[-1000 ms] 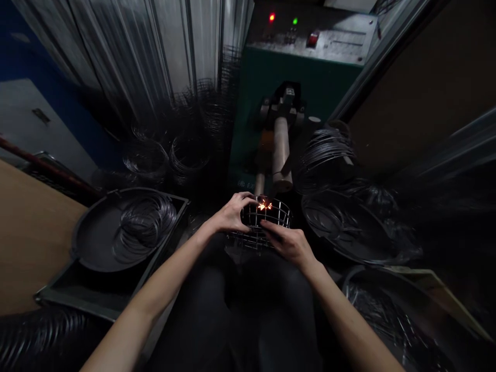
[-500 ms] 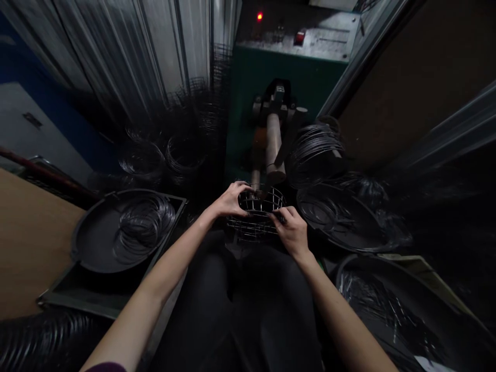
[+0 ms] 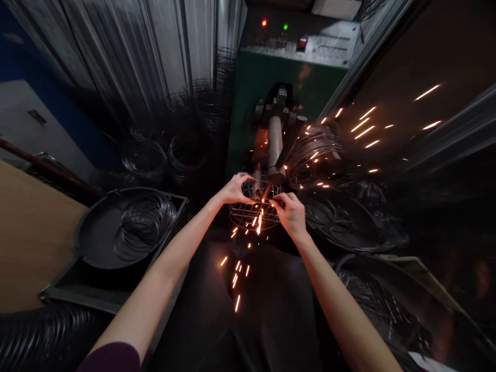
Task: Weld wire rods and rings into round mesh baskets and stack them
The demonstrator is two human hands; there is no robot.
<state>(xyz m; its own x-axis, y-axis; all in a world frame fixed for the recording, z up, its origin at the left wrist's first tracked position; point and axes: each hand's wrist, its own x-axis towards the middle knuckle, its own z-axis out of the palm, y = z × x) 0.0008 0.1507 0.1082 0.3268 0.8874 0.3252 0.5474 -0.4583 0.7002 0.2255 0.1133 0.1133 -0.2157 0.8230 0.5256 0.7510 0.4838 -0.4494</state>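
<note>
A round wire basket [image 3: 252, 217] is held between my two hands, right under the tip of a spot welder [image 3: 275, 144]. My left hand [image 3: 236, 189] grips the basket's left side, thumb and fingers curved about its wires. On the right side, my right hand [image 3: 290, 211] pinches the wire near the rim between thumb and fingers. Bright orange sparks [image 3: 259, 222] burst from the contact point between the hands, falling toward my lap and flying off to the upper right. The basket's far side is partly hidden by the welder.
A black basin [image 3: 95, 235] with wire rings [image 3: 149, 222] stands on the left. More basins with wire pieces [image 3: 387, 305] are on the right. A wire coil [image 3: 315, 150] is beside the welder. Indicator lights [image 3: 264, 22] glow on the machine's top panel. Wire rings [image 3: 186, 155] stand behind on the left.
Sparks have burst out at the basket, and a green light has come on beside the red one. Both hands, with the basket, appear slightly higher in the picture.
</note>
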